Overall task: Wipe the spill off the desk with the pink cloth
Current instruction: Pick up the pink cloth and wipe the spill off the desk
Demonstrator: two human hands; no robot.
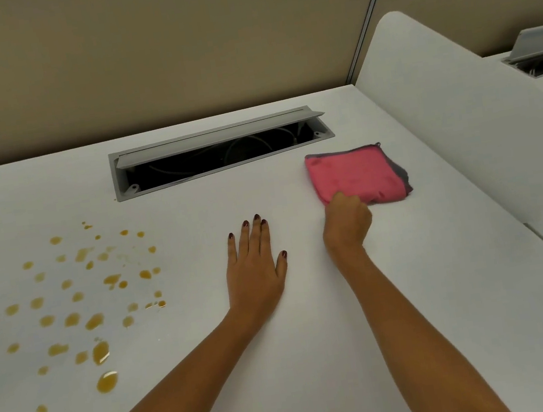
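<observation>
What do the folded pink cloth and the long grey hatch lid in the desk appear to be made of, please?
The folded pink cloth looks like microfibre: matte, soft folds, grey stitched edging. The long grey hatch lid looks like painted or anodised metal, possibly plastic: smooth satin surface, crisp edges.

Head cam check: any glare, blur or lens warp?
Head view: even, soft light, only faint shadow beside the left hand; small glints on the bigger spill drops; wide-angle warp bows the far edge of the desk and the partition; picture mildly soft throughout.
</observation>
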